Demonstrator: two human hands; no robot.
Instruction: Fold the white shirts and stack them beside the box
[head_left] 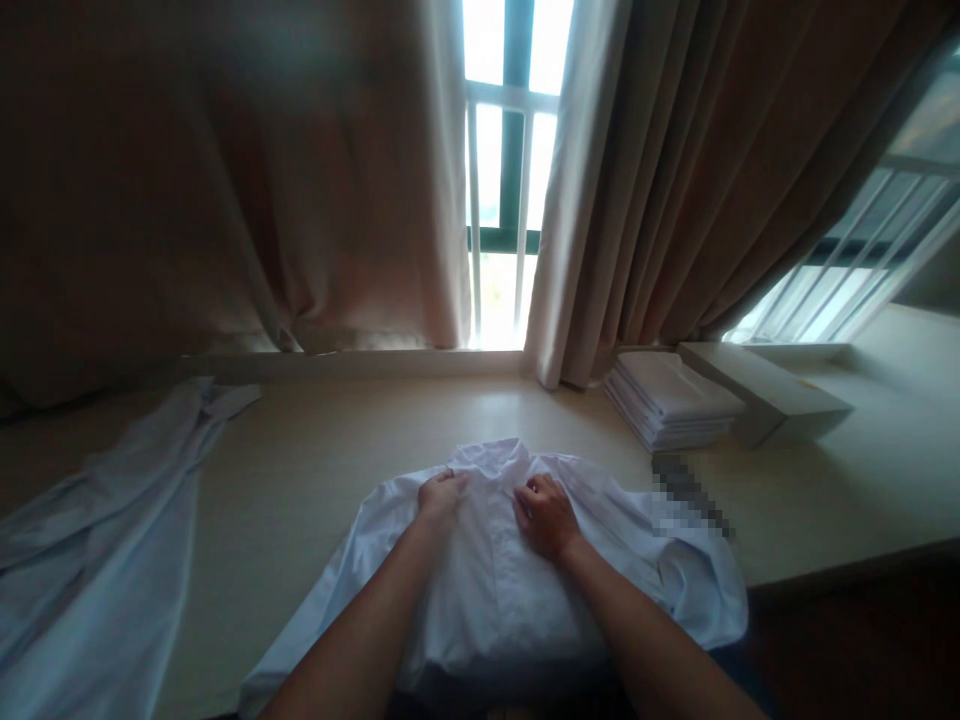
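Currently, the white shirt (487,585) lies on the table (300,450) directly in front of the person, collar (491,455) pointing away toward the window (499,190), button front facing up.

Risks, as judged: (1) Uneven pull. The two hands sit on either side of the button front, so if one tugs harder, the collar would probably twist and the front skew. (2) Slippage. The right sleeve (716,580) is bunched and seems to droop past the near table edge; its weight could drag the cloth askew. (3) Trapped creases. Loose folds show across the chest and shoulders; pressing down without smoothing first would likely set them. (4) Knock-on contact, less probable: a wide outward sweep to the right might nudge the folded stack (675,400) beside the box (772,395). The other white garment (120,560) lies well apart on the left.

Grip, left: the left hand (442,492) is closed, fingers together, apparently pinching shirt cloth at the shoulder just beside the collar. Grip, right: the right hand (547,512) rests on the upper chest across the button front, fingers curled inward, not spread. Whether cloth is caught between thumb and fingers cannot be told; the tips are too blurred.
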